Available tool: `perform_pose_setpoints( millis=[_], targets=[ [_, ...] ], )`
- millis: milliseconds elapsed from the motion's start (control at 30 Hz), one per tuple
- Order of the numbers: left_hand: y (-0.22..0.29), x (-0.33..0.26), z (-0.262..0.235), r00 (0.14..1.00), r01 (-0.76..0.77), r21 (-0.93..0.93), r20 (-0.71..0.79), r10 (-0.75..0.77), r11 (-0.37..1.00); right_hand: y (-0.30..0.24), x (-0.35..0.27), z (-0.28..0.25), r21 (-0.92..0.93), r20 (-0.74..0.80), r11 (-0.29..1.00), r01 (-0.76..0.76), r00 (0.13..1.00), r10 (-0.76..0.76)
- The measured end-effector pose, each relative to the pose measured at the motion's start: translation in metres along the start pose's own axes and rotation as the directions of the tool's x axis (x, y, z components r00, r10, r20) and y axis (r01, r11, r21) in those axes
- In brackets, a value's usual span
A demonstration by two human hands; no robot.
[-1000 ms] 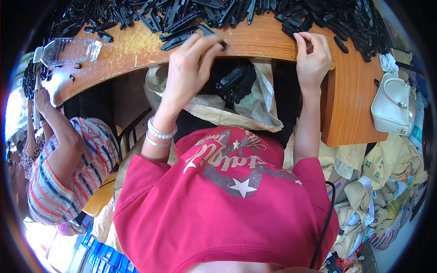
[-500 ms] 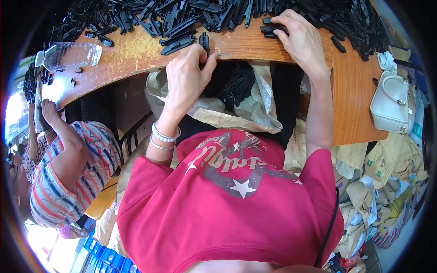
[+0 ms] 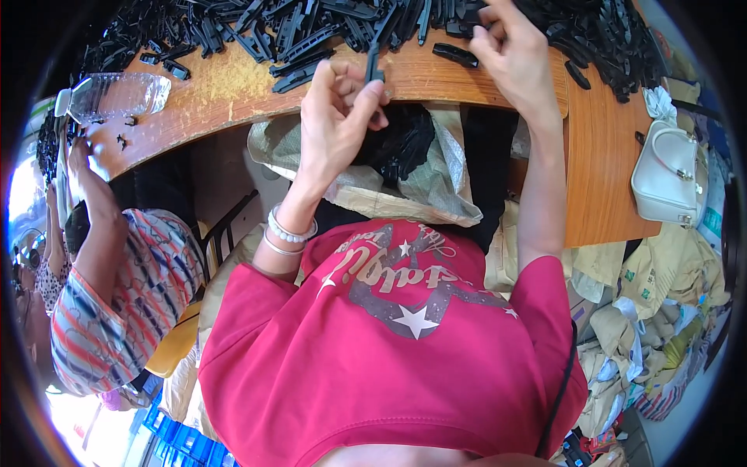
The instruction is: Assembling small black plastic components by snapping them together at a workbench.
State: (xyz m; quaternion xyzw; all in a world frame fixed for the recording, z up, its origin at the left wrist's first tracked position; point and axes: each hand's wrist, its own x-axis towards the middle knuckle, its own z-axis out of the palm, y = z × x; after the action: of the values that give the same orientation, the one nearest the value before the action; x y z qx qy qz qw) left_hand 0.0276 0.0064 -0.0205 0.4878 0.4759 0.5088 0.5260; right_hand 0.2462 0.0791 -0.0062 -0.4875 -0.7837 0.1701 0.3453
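Observation:
My left hand (image 3: pixel 338 124) is closed on a slim black plastic part (image 3: pixel 374 64), pinched between thumb and fingers and standing roughly upright above the table's near edge. At the front of the pile, my right hand (image 3: pixel 515 58) has its fingers bent and apart, with nothing visible between them. Beside its thumb a short curved black plastic piece (image 3: pixel 455 54) lies on the table. The big heap of black plastic parts (image 3: pixel 311 27) spreads along the far side of the wooden table (image 3: pixel 218 86).
Below the table edge, an open woven sack (image 3: pixel 366 198) holds black parts. A clear plastic bottle (image 3: pixel 120 95) lies at the left, and a white handbag (image 3: pixel 668 175) sits at the right. Another person in a striped top (image 3: pixel 132 288) works on the left.
My left hand has lifted the slim black part off the table and turned palm inward. My right hand has let go of the curved piece and moved slightly farther toward the pile.

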Motion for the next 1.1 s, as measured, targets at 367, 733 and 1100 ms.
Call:
perform_pose_setpoints(
  millis=[367,733,1100],
  targets=[
    [0.018,0.003,0.006,0.970,-0.010,0.060,0.245,-0.005,0.998,-0.061,-0.048,0.021,0.774,0.089,0.586,-0.240,0.958,0.274],
    [0.019,-0.004,0.003,0.938,-0.328,0.381,0.237,0.252,0.864,-0.066,-0.053,0.025,0.693,0.058,0.677,-0.247,0.956,0.288],
    [0.025,-0.005,0.000,0.898,-0.414,0.442,0.344,0.275,0.796,-0.051,-0.054,0.021,0.792,0.096,0.559,-0.244,0.955,0.281]
  ],
)
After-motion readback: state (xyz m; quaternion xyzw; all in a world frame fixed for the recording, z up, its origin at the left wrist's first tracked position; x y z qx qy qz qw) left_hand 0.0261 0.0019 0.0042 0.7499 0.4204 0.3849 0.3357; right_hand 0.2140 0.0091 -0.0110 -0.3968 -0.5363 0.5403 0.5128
